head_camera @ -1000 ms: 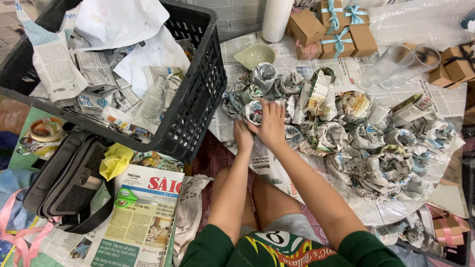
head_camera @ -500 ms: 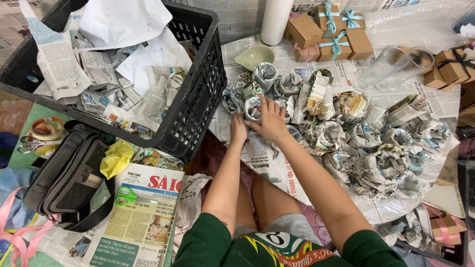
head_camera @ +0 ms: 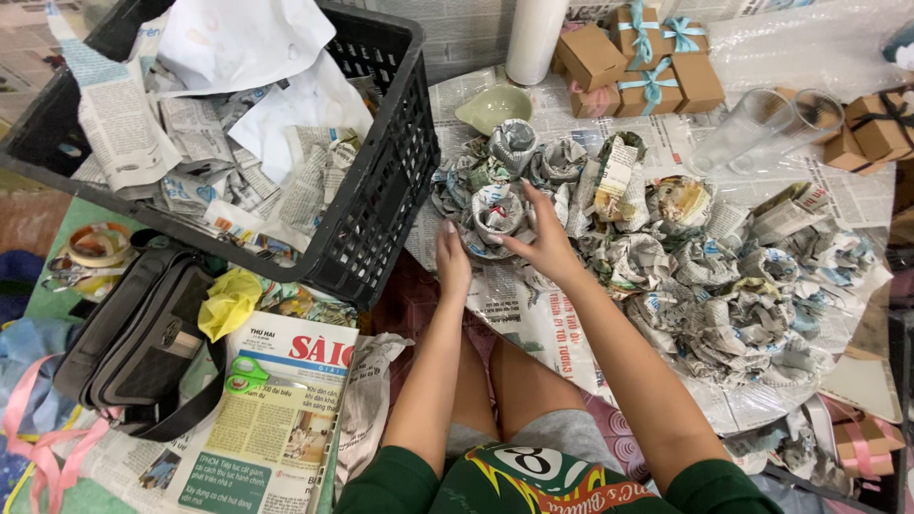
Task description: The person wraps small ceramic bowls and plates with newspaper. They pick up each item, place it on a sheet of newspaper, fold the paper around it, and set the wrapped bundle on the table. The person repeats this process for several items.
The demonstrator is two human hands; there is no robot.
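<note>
Newsprint everywhere: the small round newspaper-wrapped bundle (head_camera: 497, 214) sits at the near-left edge of the spread sheet of newspaper (head_camera: 519, 305) on the floor, w/ many like bundles beside it. Right hand (head_camera: 545, 243) is spread wide, fingers curled over the bundle's right side; left hand (head_camera: 452, 259) lies flat-ish, fingertips touching its lower left, not closed on it. Black plastic crate (head_camera: 381, 205) stands just left. Bundle prob. light, paper soft & crushable, contents maybe fragile; best cupped from both sides, low.
</note>
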